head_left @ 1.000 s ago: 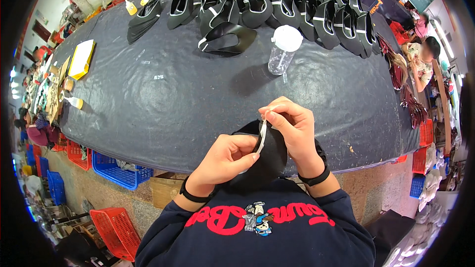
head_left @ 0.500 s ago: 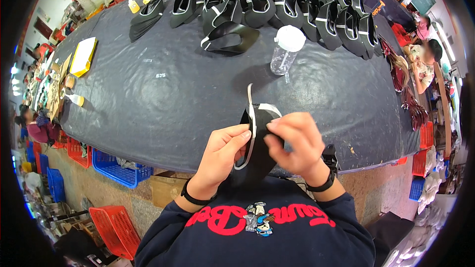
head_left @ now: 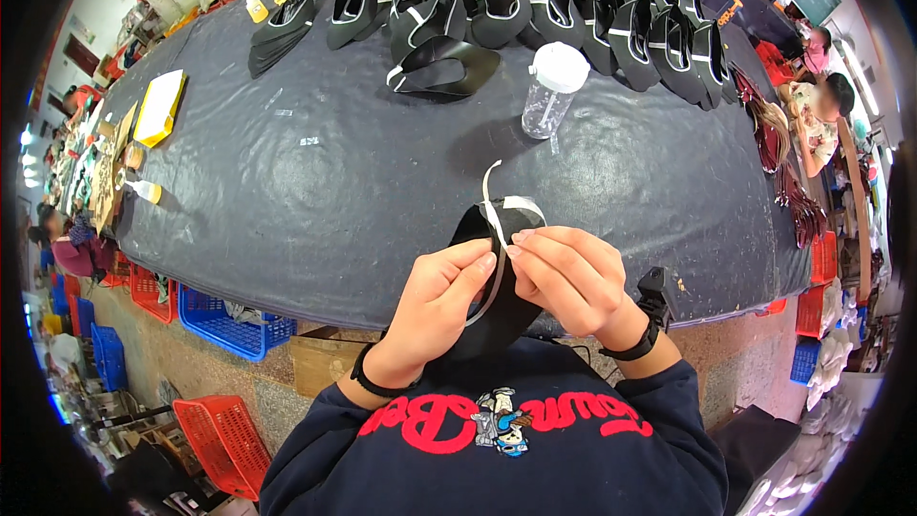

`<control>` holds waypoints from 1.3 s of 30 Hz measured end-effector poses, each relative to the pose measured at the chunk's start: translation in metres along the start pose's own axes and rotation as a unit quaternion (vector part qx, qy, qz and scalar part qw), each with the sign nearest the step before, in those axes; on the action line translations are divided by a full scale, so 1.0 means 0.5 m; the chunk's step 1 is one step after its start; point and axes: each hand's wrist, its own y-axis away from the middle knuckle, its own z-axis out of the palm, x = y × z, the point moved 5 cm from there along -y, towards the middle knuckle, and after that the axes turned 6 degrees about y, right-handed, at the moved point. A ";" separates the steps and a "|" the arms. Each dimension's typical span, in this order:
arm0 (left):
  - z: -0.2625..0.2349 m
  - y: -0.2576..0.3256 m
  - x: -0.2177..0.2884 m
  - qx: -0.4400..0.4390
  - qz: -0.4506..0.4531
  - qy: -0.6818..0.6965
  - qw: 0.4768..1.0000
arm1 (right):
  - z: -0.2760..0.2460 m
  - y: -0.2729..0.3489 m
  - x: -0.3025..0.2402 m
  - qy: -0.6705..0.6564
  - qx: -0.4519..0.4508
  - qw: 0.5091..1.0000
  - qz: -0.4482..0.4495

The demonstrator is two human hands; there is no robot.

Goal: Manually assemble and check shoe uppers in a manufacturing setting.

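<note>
A black shoe upper (head_left: 516, 313) stands between my hands at the table's near edge. White edging tape (head_left: 493, 214) runs along its opening, and a loose end of the tape sticks up past the upper. My left hand (head_left: 443, 289) pinches the upper's edge from the left, thumb and forefinger at the tape. From the right, my right hand (head_left: 575, 277) closes its fingertips on the tape just beside the left thumb. The lower part of the upper is partly hidden by my hands.
Several similar black shoe uppers (head_left: 499, 11) crowd the far side of the black-covered table (head_left: 363, 201). A clear bottle with a white lid (head_left: 556, 86) stands ahead of my hands. Left are a yellow-and-white packet (head_left: 160, 107) and a glue bottle (head_left: 145, 191); a blue basket (head_left: 224, 323) is below.
My right hand has moved left from the upper's side and now pinches the tape. The tape's loose end has bent to the right. My left hand has shifted slightly right.
</note>
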 end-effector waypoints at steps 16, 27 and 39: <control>0.013 0.004 0.020 0.033 0.048 -0.075 0.995 | 0.003 -0.008 -0.020 0.025 -0.051 0.998 -0.031; -0.036 -0.021 0.002 0.119 0.150 -0.186 0.964 | 0.013 -0.004 0.017 -0.163 -0.070 0.979 0.100; -0.015 -0.006 0.010 -0.088 0.064 -0.216 0.970 | 0.084 0.042 0.067 -0.434 -0.068 0.743 0.505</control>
